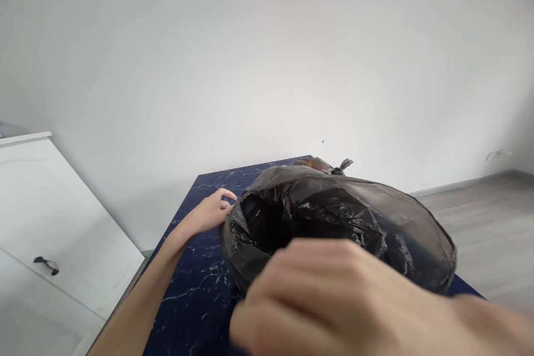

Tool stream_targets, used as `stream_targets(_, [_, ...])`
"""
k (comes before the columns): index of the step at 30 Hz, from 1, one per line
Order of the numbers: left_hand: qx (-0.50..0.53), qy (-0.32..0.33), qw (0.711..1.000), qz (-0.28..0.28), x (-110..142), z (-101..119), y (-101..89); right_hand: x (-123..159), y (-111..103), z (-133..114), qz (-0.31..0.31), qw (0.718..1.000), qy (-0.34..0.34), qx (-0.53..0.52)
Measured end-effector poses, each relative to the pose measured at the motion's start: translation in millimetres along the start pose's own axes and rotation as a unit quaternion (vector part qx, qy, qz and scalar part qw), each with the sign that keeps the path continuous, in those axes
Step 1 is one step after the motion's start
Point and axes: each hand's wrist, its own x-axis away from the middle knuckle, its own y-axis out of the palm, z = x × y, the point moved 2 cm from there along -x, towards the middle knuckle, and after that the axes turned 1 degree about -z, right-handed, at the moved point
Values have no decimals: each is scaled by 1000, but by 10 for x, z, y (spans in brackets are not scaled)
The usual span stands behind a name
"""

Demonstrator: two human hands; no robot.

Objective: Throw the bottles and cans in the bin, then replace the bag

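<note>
A black plastic garbage bag (329, 194) gapes wide, its dark inside facing me, on a dark blue marble-patterned table (196, 289). At the bag's left rim, my left hand (209, 213) has its fingers curled and appears to pinch the plastic. My right hand (321, 295), close to the camera and slightly blurred, is clenched in front of the bag's near side. Its fingertips face away, so whatever it may hold is hidden. The bag's lower front is covered by this hand.
Behind the black bag, a knotted clear bag (321, 164) with something brownish in it shows partly. To the left stands a white cabinet (62, 222) with a dark handle (47, 265). A white wall (233, 67) rises behind the table; grey floor (479, 228) lies at right.
</note>
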Motion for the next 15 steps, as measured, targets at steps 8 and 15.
stream_targets(8, [33,131,989,61,81,188,-45,76,-53,933,15,956,270,-115])
stream_targets(15, [46,114,990,73,-102,289,149,201,146,1483,12,844,401,-357])
